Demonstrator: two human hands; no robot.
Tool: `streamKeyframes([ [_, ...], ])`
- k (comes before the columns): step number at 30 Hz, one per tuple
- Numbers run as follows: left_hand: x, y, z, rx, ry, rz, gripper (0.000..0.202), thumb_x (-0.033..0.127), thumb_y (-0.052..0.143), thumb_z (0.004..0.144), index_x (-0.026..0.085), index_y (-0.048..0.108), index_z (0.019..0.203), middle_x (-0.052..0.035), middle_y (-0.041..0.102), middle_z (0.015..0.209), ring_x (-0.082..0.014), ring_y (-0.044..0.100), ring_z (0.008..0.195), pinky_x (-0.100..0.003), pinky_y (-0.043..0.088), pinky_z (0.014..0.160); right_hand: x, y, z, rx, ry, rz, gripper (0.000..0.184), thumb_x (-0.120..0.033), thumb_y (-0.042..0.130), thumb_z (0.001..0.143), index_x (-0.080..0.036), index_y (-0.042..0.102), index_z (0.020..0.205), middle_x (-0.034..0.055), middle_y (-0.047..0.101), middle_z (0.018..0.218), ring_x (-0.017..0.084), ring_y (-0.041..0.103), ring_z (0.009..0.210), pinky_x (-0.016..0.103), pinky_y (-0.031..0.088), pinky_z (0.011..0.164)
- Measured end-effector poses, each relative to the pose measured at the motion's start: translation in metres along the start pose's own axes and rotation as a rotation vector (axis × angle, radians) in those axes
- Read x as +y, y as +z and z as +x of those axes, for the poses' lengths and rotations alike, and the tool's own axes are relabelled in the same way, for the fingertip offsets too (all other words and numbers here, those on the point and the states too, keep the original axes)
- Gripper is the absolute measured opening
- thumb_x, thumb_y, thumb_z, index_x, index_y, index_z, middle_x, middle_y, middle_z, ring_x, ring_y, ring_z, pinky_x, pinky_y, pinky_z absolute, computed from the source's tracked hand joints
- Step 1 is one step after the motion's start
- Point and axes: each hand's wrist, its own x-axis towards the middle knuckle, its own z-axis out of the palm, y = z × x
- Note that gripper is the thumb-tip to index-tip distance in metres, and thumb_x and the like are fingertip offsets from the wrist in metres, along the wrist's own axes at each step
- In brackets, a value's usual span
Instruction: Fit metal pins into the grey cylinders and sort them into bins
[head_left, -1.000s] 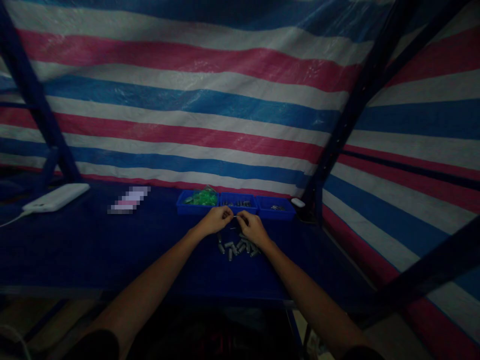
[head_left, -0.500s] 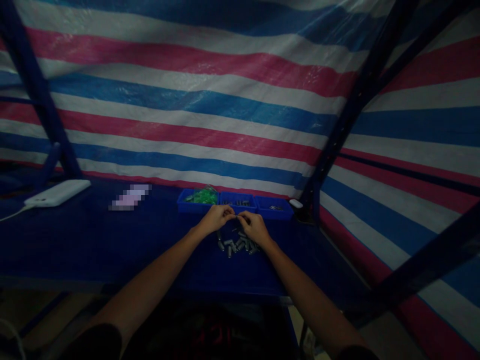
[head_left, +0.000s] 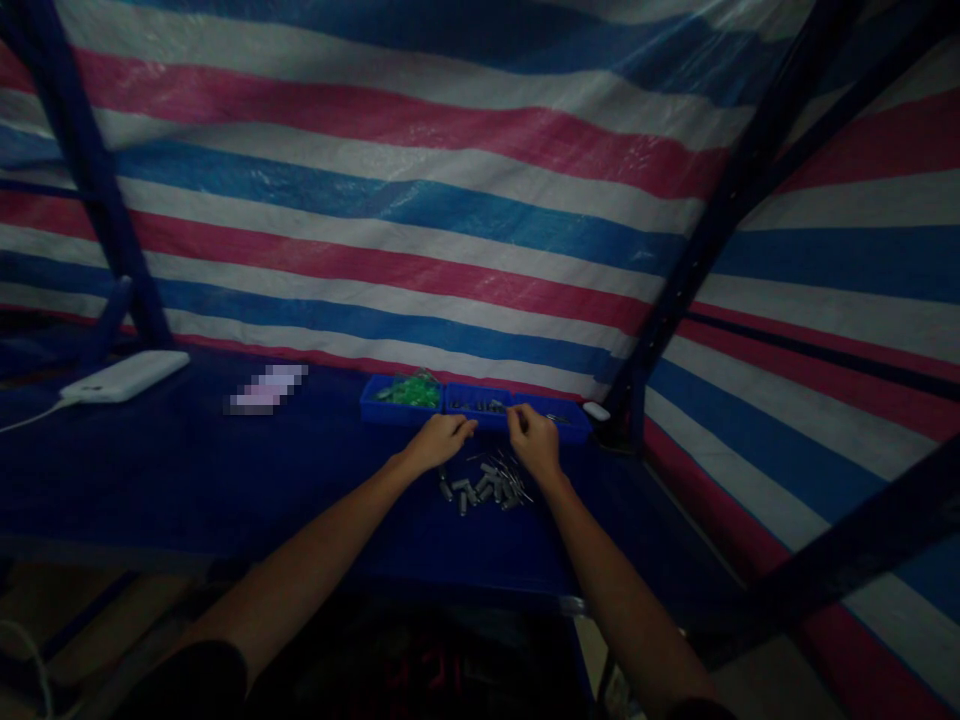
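Observation:
My left hand (head_left: 441, 441) is closed in a pinch above the blue table, just in front of the bins; what its fingertips hold is too small to make out. My right hand (head_left: 534, 438) has its fingers curled together at the front edge of the right blue bin (head_left: 574, 428), and anything in them is hidden. Below and between the hands lies a loose pile of small grey cylindrical parts (head_left: 484, 488). Thin metal pins (head_left: 517, 478) lie at the pile's right side, near my right wrist.
The left blue bin (head_left: 397, 412) holds green pieces (head_left: 416, 390); the middle blue bin (head_left: 480, 418) holds small metal parts. A white power bank (head_left: 127, 377) with a cable, a blurred pinkish item (head_left: 266, 390) and a small white case (head_left: 597, 411) lie on the table (head_left: 225, 490). Blue frame posts and striped sheeting surround it.
My hands, together at the fingertips before, are now apart. The right one has moved right, to the right bin, uncovering the pins. The view has shifted slightly.

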Motion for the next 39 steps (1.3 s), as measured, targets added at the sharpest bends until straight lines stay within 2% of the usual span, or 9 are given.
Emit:
streamKeyframes([
  [3, -0.001, 0.006, -0.003, -0.135, 0.021, 0.131, 0.028, 0.042, 0.054, 0.075, 0.019, 0.063, 0.087, -0.0028, 0.066, 0.078, -0.016, 0.06, 0.07, -0.022, 0.04, 0.059, 0.025, -0.013, 0.011, 0.097, 0.308, -0.176, 0.04, -0.04, 0.042, 0.084, -0.015, 0.053, 0.112, 0.0068, 0.064, 0.071, 0.019, 0.06, 0.067, 0.026, 0.036, 0.06],
  [6, -0.001, 0.01, -0.004, -0.183, 0.042, 0.243, 0.018, 0.033, 0.058, 0.072, 0.02, 0.063, 0.084, -0.0045, 0.065, 0.088, -0.0185, 0.06, 0.078, -0.024, 0.041, 0.062, 0.039, -0.018, 0.01, 0.028, 0.393, -0.203, 0.052, -0.042, 0.045, 0.082, -0.013, 0.043, 0.124, 0.0087, 0.064, 0.075, 0.022, 0.06, 0.07, 0.028, 0.038, 0.06],
  [10, -0.001, 0.012, -0.001, -0.152, 0.043, 0.175, 0.014, 0.018, 0.048, 0.077, 0.018, 0.062, 0.077, -0.0047, 0.065, 0.081, -0.017, 0.06, 0.077, -0.024, 0.041, 0.064, 0.021, -0.01, 0.0, -0.111, 0.144, -0.024, 0.036, -0.039, 0.045, 0.082, -0.018, 0.055, 0.11, 0.0014, 0.06, 0.063, 0.016, 0.056, 0.06, 0.025, 0.037, 0.057],
  [15, 0.002, 0.009, 0.006, 0.0, 0.001, -0.183, 0.018, 0.023, 0.045, 0.081, 0.015, 0.057, 0.093, -0.0011, 0.063, 0.068, -0.0128, 0.058, 0.063, -0.022, 0.041, 0.06, -0.009, -0.002, -0.009, -0.331, -0.191, 0.2, 0.019, -0.031, 0.047, 0.081, -0.019, 0.061, 0.085, -0.0028, 0.054, 0.057, 0.011, 0.049, 0.053, 0.021, 0.034, 0.053],
  [23, 0.009, 0.01, 0.006, 0.071, 0.026, -0.307, 0.018, 0.023, 0.045, 0.08, 0.016, 0.055, 0.094, 0.0028, 0.058, 0.059, -0.0107, 0.053, 0.055, -0.021, 0.038, 0.056, -0.007, -0.003, -0.012, -0.304, -0.187, 0.221, 0.016, -0.03, 0.047, 0.081, -0.02, 0.058, 0.085, -0.0026, 0.054, 0.059, 0.011, 0.048, 0.053, 0.021, 0.035, 0.054],
  [28, 0.009, 0.003, 0.005, 0.068, -0.027, -0.249, 0.027, 0.036, 0.041, 0.083, 0.016, 0.057, 0.089, 0.0016, 0.057, 0.058, -0.0115, 0.052, 0.053, -0.021, 0.035, 0.052, -0.007, -0.006, -0.007, -0.231, -0.15, 0.217, 0.022, -0.034, 0.042, 0.084, -0.019, 0.058, 0.08, -0.0013, 0.056, 0.06, 0.011, 0.049, 0.054, 0.021, 0.034, 0.054],
  [30, 0.005, -0.008, 0.004, -0.027, -0.031, -0.163, 0.028, 0.036, 0.04, 0.083, 0.016, 0.059, 0.088, 0.0002, 0.059, 0.061, -0.0122, 0.052, 0.054, -0.021, 0.035, 0.052, 0.004, -0.011, 0.0, -0.084, -0.057, 0.194, 0.029, -0.038, 0.039, 0.084, -0.018, 0.059, 0.077, 0.0, 0.057, 0.061, 0.012, 0.05, 0.055, 0.022, 0.034, 0.054],
  [34, -0.008, -0.038, -0.004, -0.413, -0.02, 0.013, 0.022, 0.022, 0.048, 0.076, 0.019, 0.063, 0.091, -0.0003, 0.063, 0.074, -0.0117, 0.053, 0.062, -0.02, 0.036, 0.058, 0.043, -0.022, 0.017, 0.248, 0.277, 0.138, 0.037, -0.043, 0.039, 0.082, -0.015, 0.061, 0.072, 0.0055, 0.062, 0.063, 0.016, 0.053, 0.059, 0.025, 0.037, 0.059],
  [39, -0.021, -0.054, -0.016, -0.69, -0.064, 0.011, 0.028, 0.024, 0.057, 0.069, 0.023, 0.062, 0.096, 0.0032, 0.059, 0.073, -0.01, 0.05, 0.06, -0.018, 0.034, 0.054, 0.077, -0.032, 0.022, 0.285, 0.602, -0.05, 0.033, -0.044, 0.049, 0.076, -0.014, 0.064, 0.08, 0.0112, 0.065, 0.072, 0.022, 0.057, 0.069, 0.029, 0.038, 0.064],
])
